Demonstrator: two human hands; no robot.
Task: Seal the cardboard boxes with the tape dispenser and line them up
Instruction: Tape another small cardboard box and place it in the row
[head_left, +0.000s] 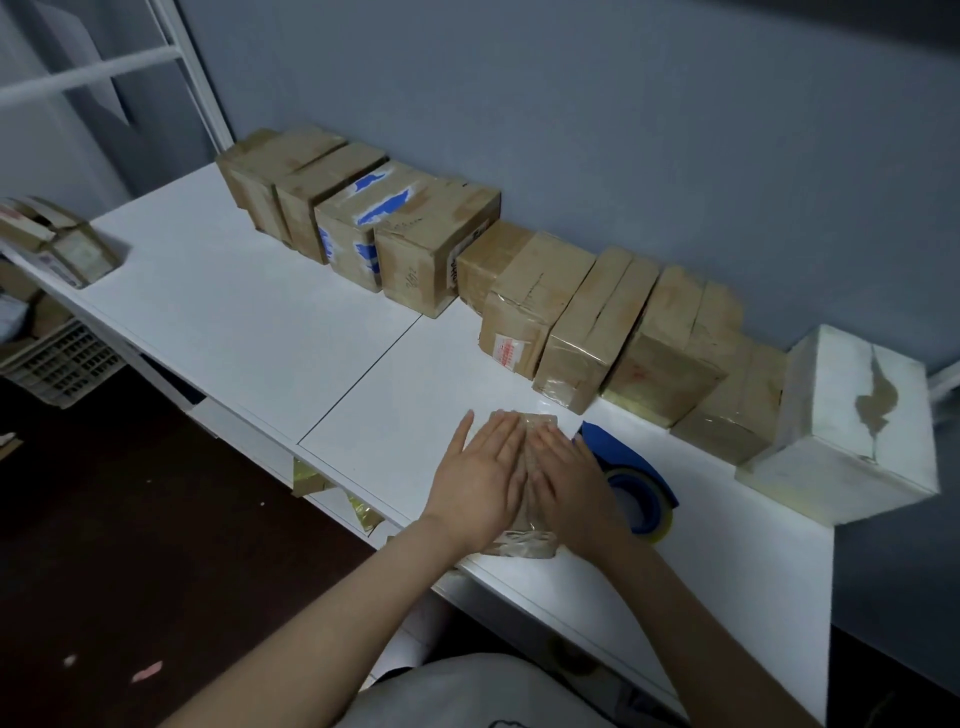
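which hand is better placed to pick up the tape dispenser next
Probably the right hand: it lies flat on the box right beside the blue tape dispenser, while the left hand would have to cross over.

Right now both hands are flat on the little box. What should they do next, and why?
Probably lift the small box and carry it to the row of boxes along the wall. The left hand and right hand press flat on its top, shiny tape already wraps it, and the tape dispenser lies beside it, so sealing looks finished.
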